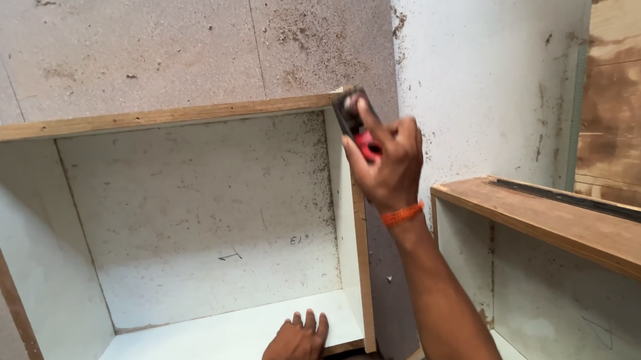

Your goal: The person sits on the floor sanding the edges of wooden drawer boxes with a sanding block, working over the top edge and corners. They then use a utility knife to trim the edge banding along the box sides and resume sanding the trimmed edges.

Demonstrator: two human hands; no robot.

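Dusty workshop, right hand gripping plane

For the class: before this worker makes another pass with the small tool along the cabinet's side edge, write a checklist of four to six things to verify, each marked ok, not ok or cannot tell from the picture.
1. Tool gripped firmly: ok. The right hand wraps the red and black hand tool.
2. Tool seated on the edge: ok, as far as visible. It sits at the top corner of the cabinet box's right side panel.
3. Box steadied: ok. The left hand presses flat on the bottom panel.
4. Left hand clear of the tool's path: ok; it lies inside the box, off the edge.
5. Cutting part condition: cannot tell; blurred.
6. Second cabinet clear of the elbow: cannot tell.
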